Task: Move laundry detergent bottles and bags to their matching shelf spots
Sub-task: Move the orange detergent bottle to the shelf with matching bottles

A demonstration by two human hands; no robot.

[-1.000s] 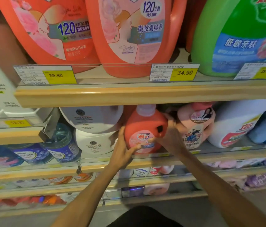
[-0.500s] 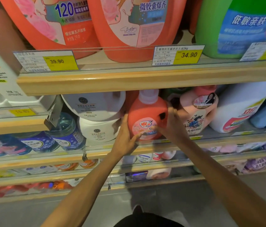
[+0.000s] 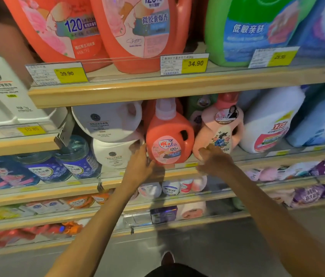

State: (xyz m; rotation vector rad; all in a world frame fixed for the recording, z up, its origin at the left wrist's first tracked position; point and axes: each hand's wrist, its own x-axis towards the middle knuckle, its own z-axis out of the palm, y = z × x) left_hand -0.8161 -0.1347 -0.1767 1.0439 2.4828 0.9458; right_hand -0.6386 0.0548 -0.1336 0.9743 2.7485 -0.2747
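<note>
A head-height view looks down a shop's laundry aisle with wood-edged shelves. A small orange-red detergent bottle (image 3: 169, 136) with a pale cap and a round pink label stands upright at the front of the second shelf (image 3: 257, 157). It sits between two stacked white jugs (image 3: 107, 120) on its left and a pale pink bottle (image 3: 221, 128) on its right. The person's left hand (image 3: 139, 166) lies against the bottle's lower left side, fingers fairly straight, touching rather than gripping. The right hand (image 3: 213, 160) is motion-blurred. It hovers in front of the pink bottle's base, apart from the orange-red one, with fingers loosely bent and nothing in them. On the shelf above stand large orange-red jugs (image 3: 137, 27) and a green jug (image 3: 247, 31), behind a yellow 34.90 price tag (image 3: 185, 63).
</note>
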